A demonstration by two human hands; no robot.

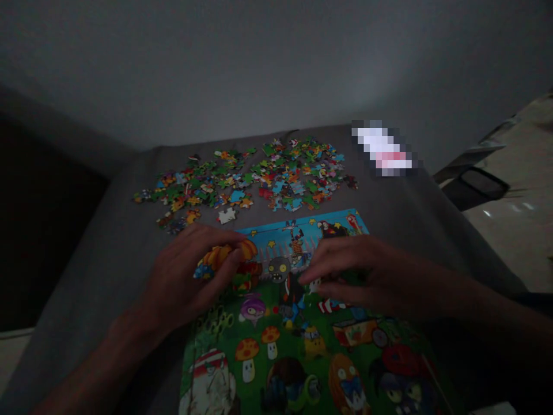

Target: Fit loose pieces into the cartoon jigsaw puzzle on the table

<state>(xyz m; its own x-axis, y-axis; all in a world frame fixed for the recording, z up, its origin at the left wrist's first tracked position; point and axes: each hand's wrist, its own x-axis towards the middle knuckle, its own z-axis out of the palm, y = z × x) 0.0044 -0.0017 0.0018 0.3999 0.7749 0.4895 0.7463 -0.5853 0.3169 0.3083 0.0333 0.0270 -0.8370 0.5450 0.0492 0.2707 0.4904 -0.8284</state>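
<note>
My left hand (185, 276) curls over a small orange and blue clump of jigsaw pieces (218, 262) at the left edge of a cartoon puzzle picture (276, 340). The picture shows zombies, mushrooms and plants on green and blue. My right hand (358, 276) lies over its middle, fingertips low on the surface, and a small white bit (315, 285) shows by them. Whether it holds anything is hidden. Beyond both hands lies a wide scatter of loose colourful jigsaw pieces (242, 184), with a white piece (227, 215) at its near edge.
Everything lies on a grey fabric surface (99, 259), likely a sofa, which drops into dark at the left. A pixelated white and pink object (382, 148) sits at its far right corner. A pale wall stands behind. A dark flat object (475, 187) lies on the floor at the right.
</note>
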